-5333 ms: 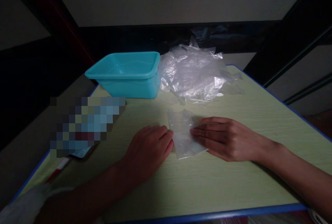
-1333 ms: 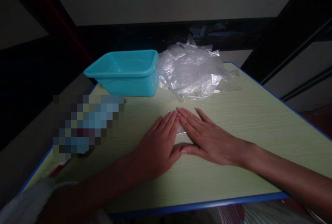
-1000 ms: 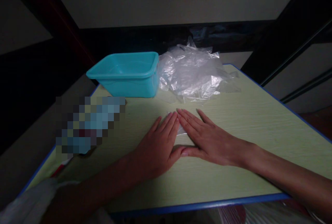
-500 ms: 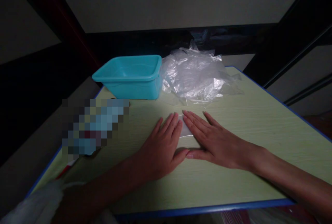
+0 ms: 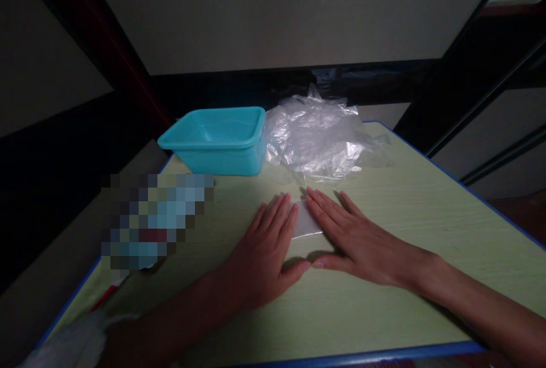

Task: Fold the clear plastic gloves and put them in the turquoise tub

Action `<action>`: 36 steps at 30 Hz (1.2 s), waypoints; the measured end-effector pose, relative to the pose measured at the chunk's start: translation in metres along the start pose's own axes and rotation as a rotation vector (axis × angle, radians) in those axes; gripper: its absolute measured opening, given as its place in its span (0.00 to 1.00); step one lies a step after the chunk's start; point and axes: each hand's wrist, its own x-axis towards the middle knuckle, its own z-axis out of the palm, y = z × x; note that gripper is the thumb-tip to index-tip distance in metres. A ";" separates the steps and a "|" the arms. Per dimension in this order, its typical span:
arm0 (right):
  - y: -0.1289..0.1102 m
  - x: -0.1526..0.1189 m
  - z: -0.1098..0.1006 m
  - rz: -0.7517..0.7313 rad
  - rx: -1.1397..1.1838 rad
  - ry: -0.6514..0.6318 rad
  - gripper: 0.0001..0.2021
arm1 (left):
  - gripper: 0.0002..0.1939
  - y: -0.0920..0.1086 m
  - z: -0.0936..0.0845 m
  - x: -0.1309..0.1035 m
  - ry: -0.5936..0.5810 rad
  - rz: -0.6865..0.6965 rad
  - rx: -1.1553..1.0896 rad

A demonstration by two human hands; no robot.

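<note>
Between my two hands a small, flat piece of clear plastic [image 5: 306, 222], perhaps a bag, lies on the table. My left hand [image 5: 267, 254] rests palm down with its fingers stretched out over the plastic's left side. Over the right side, my right hand [image 5: 347, 237] lies flat too, fingers extended. The two thumbs point toward each other, with their tips close together. Both hands cover the plastic's side edges, so only its middle strip shows.
A turquoise plastic tub [image 5: 217, 157] stands at the back left of the pale wood-grain table [image 5: 384, 317]. Touching or close beside it sits a heap of crumpled clear plastic [image 5: 318, 140]. A blurred-out bluish object [image 5: 166, 214] lies at the left edge. Behind is a panelled wall [image 5: 273, 15].
My hands have spread slightly apart, showing a little more of the plastic piece; the thumb tips have separated a bit. The whole view has shifted, with the scene sitting lower.
</note>
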 end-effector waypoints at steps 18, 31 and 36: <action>-0.003 0.003 0.000 -0.052 0.023 -0.046 0.43 | 0.32 0.001 -0.003 0.002 -0.059 0.064 -0.036; -0.003 0.004 0.002 -0.051 -0.025 -0.050 0.44 | 0.33 0.000 -0.002 0.003 -0.082 0.052 -0.005; -0.003 0.003 0.000 -0.032 -0.012 -0.059 0.44 | 0.34 0.001 -0.003 0.001 -0.098 0.016 0.028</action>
